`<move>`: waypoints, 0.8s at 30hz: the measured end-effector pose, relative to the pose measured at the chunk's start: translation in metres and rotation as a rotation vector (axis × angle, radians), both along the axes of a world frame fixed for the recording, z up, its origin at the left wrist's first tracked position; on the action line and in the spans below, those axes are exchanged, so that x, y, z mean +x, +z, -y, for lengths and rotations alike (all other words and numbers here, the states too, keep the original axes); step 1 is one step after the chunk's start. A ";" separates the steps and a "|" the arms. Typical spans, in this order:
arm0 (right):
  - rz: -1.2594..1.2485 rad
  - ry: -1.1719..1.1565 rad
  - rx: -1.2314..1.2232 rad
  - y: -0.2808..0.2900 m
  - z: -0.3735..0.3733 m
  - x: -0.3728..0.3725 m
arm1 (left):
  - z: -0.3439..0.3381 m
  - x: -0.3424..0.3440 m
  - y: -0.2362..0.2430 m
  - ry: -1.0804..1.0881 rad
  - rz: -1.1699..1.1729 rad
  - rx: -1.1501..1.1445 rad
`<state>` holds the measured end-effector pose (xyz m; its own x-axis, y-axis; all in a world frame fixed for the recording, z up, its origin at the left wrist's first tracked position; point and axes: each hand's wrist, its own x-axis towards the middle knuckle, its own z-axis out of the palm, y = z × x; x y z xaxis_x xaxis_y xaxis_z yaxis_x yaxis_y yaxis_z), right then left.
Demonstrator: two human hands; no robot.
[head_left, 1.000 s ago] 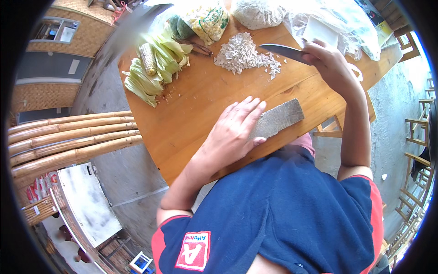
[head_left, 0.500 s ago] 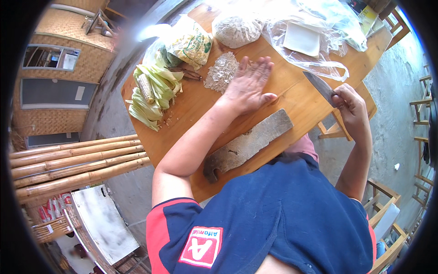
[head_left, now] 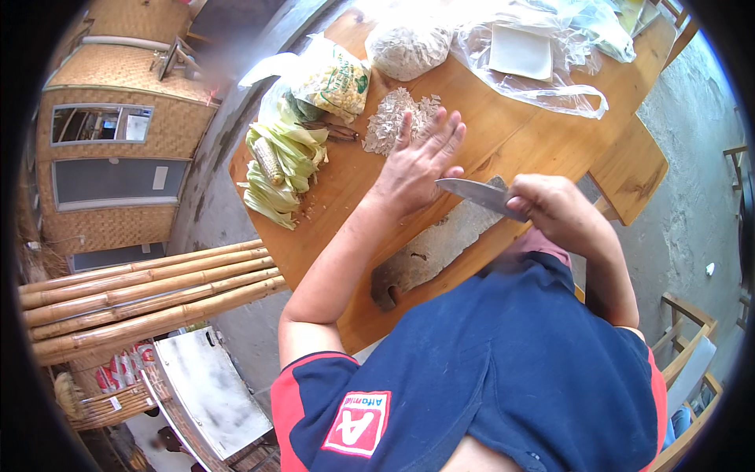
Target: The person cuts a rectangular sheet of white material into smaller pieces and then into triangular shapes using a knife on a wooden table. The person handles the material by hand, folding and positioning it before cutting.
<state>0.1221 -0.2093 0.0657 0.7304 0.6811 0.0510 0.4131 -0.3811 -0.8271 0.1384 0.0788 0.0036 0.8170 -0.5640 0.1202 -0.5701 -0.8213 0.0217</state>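
My left hand [head_left: 425,161], fingers straight and apart, is over the near edge of a pile of small pale cut pieces [head_left: 391,110] on the wooden table [head_left: 511,138]. My right hand [head_left: 550,204] grips a kitchen knife [head_left: 472,191], its blade pointing left toward the base of my left hand. Beneath the knife and closer to my body lies a long, worn grey slab [head_left: 417,259], partly hidden by the knife. At the table's left lies an ear of pale corn [head_left: 267,161] among green husks [head_left: 307,145].
Along the far side sit a bag of yellow kernels [head_left: 334,79], a knotted bag of pale contents [head_left: 405,51], and clear plastic bags [head_left: 570,90] with a white tray [head_left: 519,53]. Bamboo poles [head_left: 149,307] run at the left; wooden chairs [head_left: 684,322] stand at lower right.
My left hand has moved from the slab up to the pile. My right hand has brought the knife down and, most recently, leftward over the slab toward my left hand.
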 end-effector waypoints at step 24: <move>-0.895 -0.247 0.287 -0.021 -0.064 0.014 | -0.005 -0.176 0.049 0.598 -0.504 -0.196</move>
